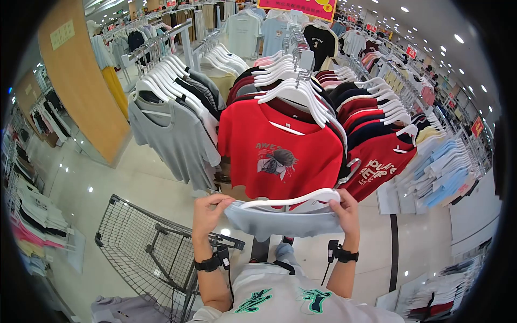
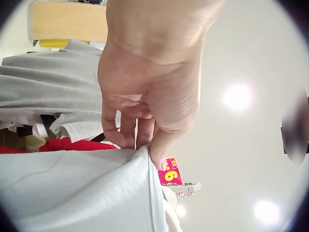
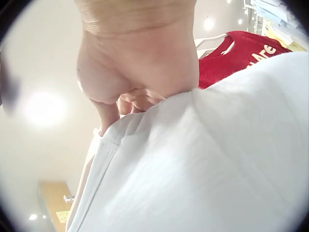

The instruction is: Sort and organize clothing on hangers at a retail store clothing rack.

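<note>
A light blue-grey shirt hangs between both hands in front of the body, with a white hanger lying along its neckline. My left hand pinches the shirt's edge at the left end, thumb over the hem in the left wrist view. At the other end, my right hand grips the shirt beside the hanger's right tip. From the right wrist, pale cloth fills much of the view, and the thumb lies on its banded edge while the other fingers are partly hidden behind it. The hanger's metal hook points up and right.
Just ahead, a red T-shirt with a print fronts a packed rack. Grey shirts hang to its left, another red shirt to its right. A wire shopping cart stands at the left, with lilac-grey clothing beside it.
</note>
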Demonstrator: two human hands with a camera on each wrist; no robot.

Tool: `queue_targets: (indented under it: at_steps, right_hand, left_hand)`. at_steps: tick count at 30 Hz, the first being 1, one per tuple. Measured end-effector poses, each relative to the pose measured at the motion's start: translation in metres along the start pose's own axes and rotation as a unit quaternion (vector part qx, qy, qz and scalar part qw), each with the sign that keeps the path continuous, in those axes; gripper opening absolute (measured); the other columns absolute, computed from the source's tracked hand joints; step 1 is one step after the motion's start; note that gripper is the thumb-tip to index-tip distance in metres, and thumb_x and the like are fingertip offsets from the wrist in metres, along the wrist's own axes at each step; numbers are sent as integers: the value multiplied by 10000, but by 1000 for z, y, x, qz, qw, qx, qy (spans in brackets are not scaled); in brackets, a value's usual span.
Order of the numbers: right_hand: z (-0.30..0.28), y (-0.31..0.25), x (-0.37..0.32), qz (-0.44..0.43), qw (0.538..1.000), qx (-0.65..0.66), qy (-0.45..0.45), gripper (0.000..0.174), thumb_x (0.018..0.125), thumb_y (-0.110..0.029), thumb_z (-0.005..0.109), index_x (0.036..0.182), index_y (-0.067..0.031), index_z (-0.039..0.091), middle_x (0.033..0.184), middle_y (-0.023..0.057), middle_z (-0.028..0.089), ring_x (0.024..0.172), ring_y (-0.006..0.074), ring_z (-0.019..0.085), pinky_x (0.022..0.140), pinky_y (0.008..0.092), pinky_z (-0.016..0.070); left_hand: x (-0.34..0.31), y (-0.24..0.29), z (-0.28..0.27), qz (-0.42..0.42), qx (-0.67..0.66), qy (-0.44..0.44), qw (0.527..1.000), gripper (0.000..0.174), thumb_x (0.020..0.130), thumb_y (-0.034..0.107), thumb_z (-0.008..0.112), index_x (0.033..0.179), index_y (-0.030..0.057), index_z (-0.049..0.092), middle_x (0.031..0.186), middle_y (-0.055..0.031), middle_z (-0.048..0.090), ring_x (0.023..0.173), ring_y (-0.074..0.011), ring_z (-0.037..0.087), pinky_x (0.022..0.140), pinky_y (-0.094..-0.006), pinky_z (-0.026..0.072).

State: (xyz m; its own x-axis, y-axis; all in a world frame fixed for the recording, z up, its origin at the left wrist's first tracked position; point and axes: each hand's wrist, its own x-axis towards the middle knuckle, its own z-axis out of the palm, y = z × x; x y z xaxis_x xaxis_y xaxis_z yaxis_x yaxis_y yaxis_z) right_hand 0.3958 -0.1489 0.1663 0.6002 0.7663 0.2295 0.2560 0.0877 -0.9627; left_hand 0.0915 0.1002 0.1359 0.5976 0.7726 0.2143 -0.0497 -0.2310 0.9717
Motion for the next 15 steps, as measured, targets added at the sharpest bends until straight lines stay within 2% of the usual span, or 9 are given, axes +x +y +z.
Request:
queue_targets:
  at_steps: [4, 6, 7, 8, 10, 11, 13, 15]
  right_hand:
    - [-26, 8, -6, 8, 999, 35, 29, 148, 988, -90, 598, 1096, 0, 642, 816, 13, 638, 742, 68, 555, 693, 228, 399]
    - [-32, 12, -6, 2, 995, 39, 91, 149, 996, -116, 595, 1077, 1, 641, 814, 22, 648, 741, 77, 564, 707, 231, 408]
    - [-28, 8, -4, -28, 989, 56, 131, 171, 1016, -152, 586, 1094, -6, 627, 811, 35, 649, 735, 98, 570, 727, 253, 431]
    - [-32, 8, -2, -37, 988, 53, 139, 171, 1016, -152, 586, 1094, -6, 627, 811, 35, 649, 735, 98, 570, 727, 253, 431]
    - [-35, 16, -2, -77, 969, 111, 208, 203, 1032, -180, 579, 1145, -13, 604, 812, 43, 640, 750, 117, 575, 750, 277, 452]
    - [-39, 16, -2, -82, 967, 105, 218, 253, 1048, -203, 566, 1219, -17, 557, 825, 48, 614, 770, 131, 568, 761, 292, 459]
    - [-45, 4, -3, -93, 953, 155, 243, 268, 1058, -211, 550, 1240, -15, 538, 822, 39, 580, 772, 134, 554, 754, 298, 456]
    - [-60, -2, -3, -117, 932, 221, 264, 281, 1074, -204, 522, 1284, -17, 503, 823, 38, 542, 755, 137, 524, 737, 309, 450]
  left_hand:
    - [-4, -4, -6, -7, 6, -10, 1000, 133, 919, 91, 722, 928, -33, 768, 827, -59, 755, 760, -100, 656, 721, -252, 502]
    - [-6, -12, 1, -12, 7, -34, 999, 126, 920, 86, 720, 924, -30, 768, 824, -57, 754, 765, -100, 654, 728, -250, 501]
    - [-7, -20, 5, -19, 3, -57, 998, 125, 922, 85, 717, 930, -28, 768, 832, -57, 754, 771, -102, 656, 733, -253, 505]
    - [-6, -27, 10, -25, -1, -77, 997, 123, 925, 84, 714, 936, -26, 767, 841, -57, 755, 777, -104, 657, 737, -257, 508]
    - [-5, -34, 22, -65, -16, -140, 988, 131, 933, 90, 709, 957, -28, 761, 876, -58, 756, 788, -110, 659, 757, -281, 526]
    - [-6, -40, 28, -67, -8, -162, 985, 126, 930, 88, 713, 957, -25, 760, 856, -54, 753, 775, -106, 656, 742, -280, 526]
    - [-6, -58, 35, -66, 1, -183, 981, 121, 927, 87, 716, 956, -22, 760, 835, -50, 749, 761, -102, 653, 728, -280, 526]
    - [-7, -77, 41, -66, 82, -218, 970, 146, 924, 132, 719, 952, -6, 758, 805, -73, 744, 701, -130, 648, 687, -297, 523]
